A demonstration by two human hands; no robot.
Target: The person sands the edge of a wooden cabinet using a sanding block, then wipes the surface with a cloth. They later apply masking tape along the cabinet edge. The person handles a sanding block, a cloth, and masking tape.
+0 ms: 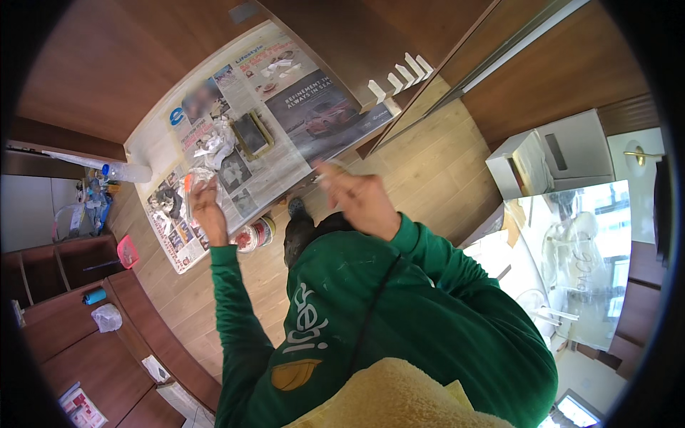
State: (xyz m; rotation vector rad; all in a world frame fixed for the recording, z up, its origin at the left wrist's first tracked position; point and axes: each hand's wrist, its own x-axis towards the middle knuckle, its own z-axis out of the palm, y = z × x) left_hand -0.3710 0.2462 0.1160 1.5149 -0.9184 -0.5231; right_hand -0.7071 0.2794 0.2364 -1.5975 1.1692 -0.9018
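My left hand [207,207] is over the near left part of a newspaper-covered board [176,263]. An orange-ended slim object [188,184] lies along its outer fingers; whether they grip it is unclear. Clear crumpled plastic [200,174] is just beyond those fingers. My right hand [359,199] is raised near the board's front edge, its fingers partly bent and blurred. Something pale shows at its fingertips, too blurred to tell whether it is held. Between and beyond the hands are crumpled white paper or plastic [218,143] and a dark rectangular piece with a yellowish border [251,135].
Tubs [256,235] stand on the floor below the board's front edge. A plastic bottle [128,172] is at its left end. White-tipped strips [401,77] project from a brown panel. A pink dustpan [127,251] lies left; a glass sheet [583,262] leans right, near a white box [575,152].
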